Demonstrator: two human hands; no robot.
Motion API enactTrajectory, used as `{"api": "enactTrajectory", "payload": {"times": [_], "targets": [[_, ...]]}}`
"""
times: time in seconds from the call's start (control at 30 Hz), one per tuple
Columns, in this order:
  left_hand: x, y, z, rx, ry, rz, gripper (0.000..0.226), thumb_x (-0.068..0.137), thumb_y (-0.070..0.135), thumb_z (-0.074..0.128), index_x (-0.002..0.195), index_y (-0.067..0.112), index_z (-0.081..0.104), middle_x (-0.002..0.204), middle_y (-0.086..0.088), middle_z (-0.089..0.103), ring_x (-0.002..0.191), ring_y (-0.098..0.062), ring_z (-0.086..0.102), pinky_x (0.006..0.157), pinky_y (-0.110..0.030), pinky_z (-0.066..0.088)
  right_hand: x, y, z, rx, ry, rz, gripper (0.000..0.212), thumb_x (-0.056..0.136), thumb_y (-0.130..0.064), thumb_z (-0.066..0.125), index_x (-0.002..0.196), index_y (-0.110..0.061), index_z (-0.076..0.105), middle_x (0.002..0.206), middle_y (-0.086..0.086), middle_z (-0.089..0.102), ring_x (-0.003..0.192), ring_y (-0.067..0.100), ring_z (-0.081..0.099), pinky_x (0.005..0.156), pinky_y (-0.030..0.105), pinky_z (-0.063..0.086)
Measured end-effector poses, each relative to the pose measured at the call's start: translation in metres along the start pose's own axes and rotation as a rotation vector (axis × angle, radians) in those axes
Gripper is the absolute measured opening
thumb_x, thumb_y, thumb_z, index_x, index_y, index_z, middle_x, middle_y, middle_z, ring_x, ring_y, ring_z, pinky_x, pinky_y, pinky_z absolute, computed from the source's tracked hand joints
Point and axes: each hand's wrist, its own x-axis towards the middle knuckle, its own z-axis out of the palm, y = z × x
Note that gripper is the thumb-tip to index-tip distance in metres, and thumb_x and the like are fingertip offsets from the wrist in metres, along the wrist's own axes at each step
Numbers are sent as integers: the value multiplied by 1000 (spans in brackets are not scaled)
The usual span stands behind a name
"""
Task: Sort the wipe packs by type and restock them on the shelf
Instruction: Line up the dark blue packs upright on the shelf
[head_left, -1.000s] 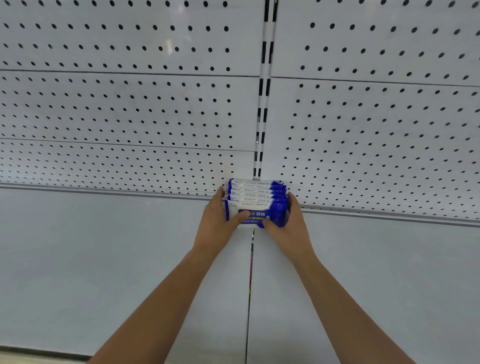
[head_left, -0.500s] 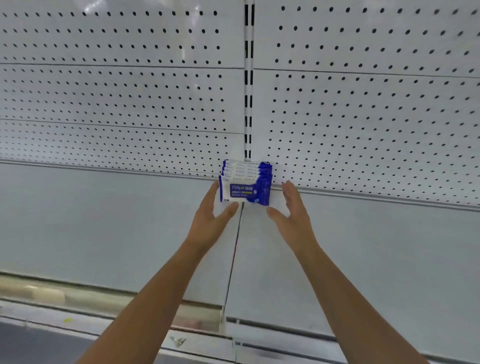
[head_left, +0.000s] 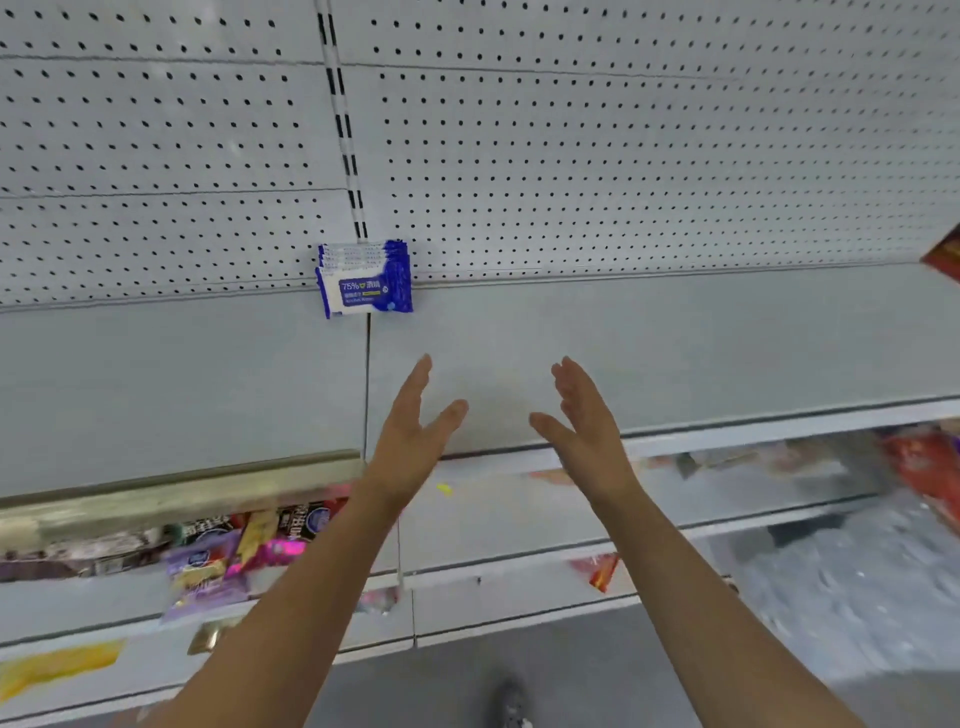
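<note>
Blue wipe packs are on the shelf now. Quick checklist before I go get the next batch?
1. Blue wipe packs standing at the back of the shelf, against the pegboard: ok.
2. Left hand empty, grip open, clear of the packs: ok.
3. Right hand empty, grip open, clear of the packs: ok.
4. Front pack label facing out: ok.
5. All packs in the row the same type: cannot tell; only the tops of the rear ones show.
6. Bare shelf space beside the packs for the next type: ok.
</note>
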Motion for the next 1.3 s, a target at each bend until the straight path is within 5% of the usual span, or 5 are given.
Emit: {"api": "enactTrajectory", "payload": {"times": [0.33, 0.8, 0.97, 1.17, 1.3], "targets": [[-76, 43, 181, 38, -319, 98, 67, 94, 43, 63, 152, 46, 29, 157, 21, 32, 132, 5, 40, 107, -20, 35, -118, 18, -185, -66, 311, 16, 71, 92, -22, 66, 153, -31, 30, 154, -14, 39, 141, 7, 37, 119, 40, 32], [-243, 53, 533, 106, -658, 49, 82, 84, 55, 65, 155, 36, 28, 159, 20, 30, 145, 4, 27, 122, -41, 27, -303, 127, -507, -45, 584, 196, 59, 84, -20, 66, 135, -40, 45, 138, -19, 53, 132, 6, 48, 114, 39, 38], [-255, 55, 612, 108, -692, 71, 69, 82, 48, 64, 144, 48, 33, 141, 39, 36, 132, 19, 34, 121, -33, 28, -305, 154, -580, 20, 614, 205, 56, 90, 2, 63, 120, -42, 45, 113, -37, 54, 102, -23, 55, 86, 9, 47], [-220, 45, 705, 138, -696, 83, 67, 85, 50, 62, 148, 44, 39, 150, 24, 44, 139, 3, 39, 119, -39, 34, -264, 184, -652, -27, 549, 284, 67, 79, -29, 67, 142, -29, 45, 131, -24, 60, 119, -6, 56, 100, 30, 47], [-189, 43, 753, 157, -736, 55, 56, 95, 37, 64, 146, 35, 42, 142, 17, 51, 123, 7, 51, 103, -26, 50, -224, 202, -701, -73, 510, 346, 80, 70, -41, 65, 144, -23, 44, 142, -14, 55, 123, -5, 54, 93, 13, 45]]}}
